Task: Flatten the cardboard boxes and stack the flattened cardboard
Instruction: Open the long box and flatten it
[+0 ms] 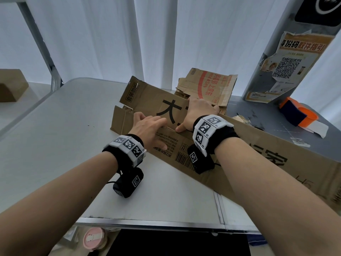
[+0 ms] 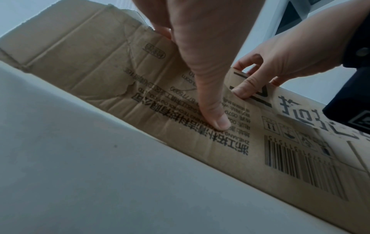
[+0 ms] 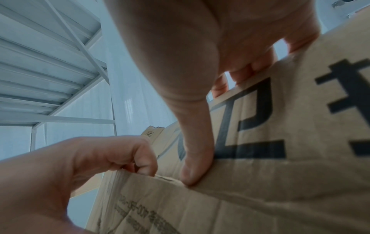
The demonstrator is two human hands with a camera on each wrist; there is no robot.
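Observation:
A large brown cardboard box (image 1: 245, 154) with big black characters lies slanted across the table (image 1: 64, 135), partly collapsed. My left hand (image 1: 147, 126) grips the top edge of its printed side panel: the fingers curl over the edge and the thumb (image 2: 217, 121) presses on the print. My right hand (image 1: 197, 113) holds the upper panel, fingers hooked over its far edge and thumb (image 3: 193, 167) pushed into the fold. In the right wrist view the left hand (image 3: 96, 158) curls over the panel's rim. A pile of flattened cardboard (image 1: 210, 85) lies behind the box.
An orange and dark blue tape dispenser (image 1: 299, 115) sits at the right with scraps of tape and paper around it. A grey pillar with a poster (image 1: 287, 67) stands at the back right. A small brown box (image 1: 11, 85) sits far left beside a metal rack.

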